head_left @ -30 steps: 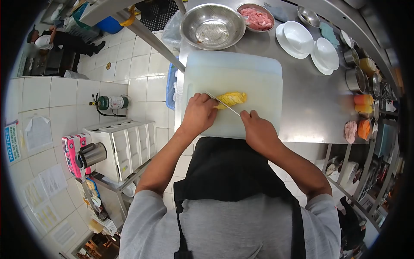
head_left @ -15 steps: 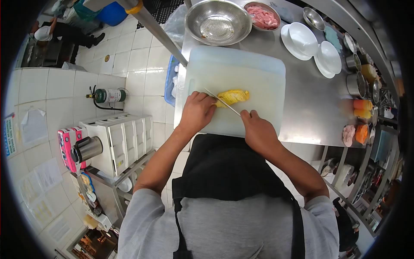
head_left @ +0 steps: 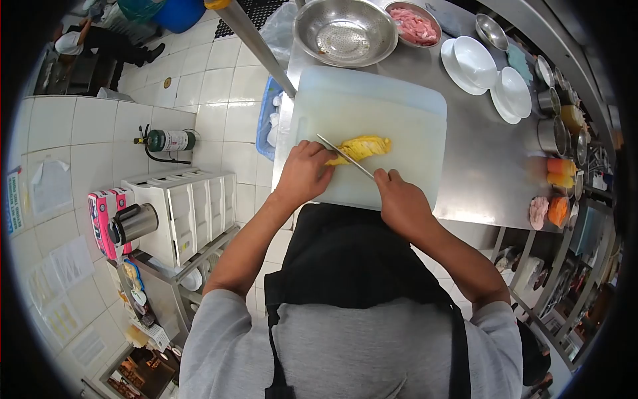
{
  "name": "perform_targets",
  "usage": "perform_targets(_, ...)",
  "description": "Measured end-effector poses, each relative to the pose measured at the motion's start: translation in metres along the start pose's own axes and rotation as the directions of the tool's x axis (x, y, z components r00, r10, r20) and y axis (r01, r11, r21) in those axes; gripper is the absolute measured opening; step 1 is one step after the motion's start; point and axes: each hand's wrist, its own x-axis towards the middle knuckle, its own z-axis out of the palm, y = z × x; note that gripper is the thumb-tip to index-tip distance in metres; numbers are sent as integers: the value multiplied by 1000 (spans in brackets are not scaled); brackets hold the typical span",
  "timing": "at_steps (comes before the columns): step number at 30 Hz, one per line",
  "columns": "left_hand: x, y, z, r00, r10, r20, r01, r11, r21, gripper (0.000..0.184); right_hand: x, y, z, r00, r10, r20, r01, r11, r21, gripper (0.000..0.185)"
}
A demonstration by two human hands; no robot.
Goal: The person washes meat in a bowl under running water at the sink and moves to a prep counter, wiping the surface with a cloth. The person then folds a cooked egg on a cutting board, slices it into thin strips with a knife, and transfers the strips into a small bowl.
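A long piece of yellow food (head_left: 369, 146), cut across into thin slices at its right part, lies on the white cutting board (head_left: 392, 106); it resembles rolled egg, but I cannot tell its kind for sure. My left hand (head_left: 306, 170) presses its curled fingers on the left end of this food. In my right hand (head_left: 401, 197) is the handle of a knife (head_left: 347, 158), closed in the fingers. The blade slants up and left across the food, close beside my left fingertips. Most of the handle is hidden by my right hand.
Beyond the board stand a metal colander (head_left: 345, 33) and a bowl of raw pink meat strips (head_left: 415, 26). White bowls (head_left: 474, 60) on plates are at the back right. A metal post (head_left: 259, 50) rises at the table's left corner, near a blue basket (head_left: 266, 126).
The view has shifted slightly, so the board and table sit a little farther right. Both hands keep nearly the same place on the food and knife.
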Motion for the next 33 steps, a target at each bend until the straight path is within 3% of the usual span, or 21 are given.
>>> perform_targets(6, -4, -3, 4, 999, -16, -39, 16, 1000, 3, 21, 6, 3, 6, 1000, -22, 15, 23, 1000, -19, 30)
perform_targets(9, -8, -5, 4, 999, -23, -49, 23, 1000, -3, 21, -5, -2, -2, 996, -72, -46, 71, 997, -26, 21)
perform_targets(15, -12, -5, 9, 996, -57, -65, 56, 998, -15, 18, 3, -2, 2, 999, -33, 12, 34, 999, -24, 30)
perform_targets(18, -14, -9, 7, 994, -34, -100, 33, 999, -6, 18, -2, 0, 13, 997, -61, -49, 62, 998, 13, 30)
perform_targets(21, -15, -6, 9, 992, -45, -116, 44, 999, -16, 17, 6, 0, 11, 999, -40, 11, 41, 999, -18, 30)
perform_targets(33, -26, -7, 9, 979, -77, -186, 72, 997, -36, 17, 1, -6, 11, 997, -79, -15, 79, 997, 3, 29)
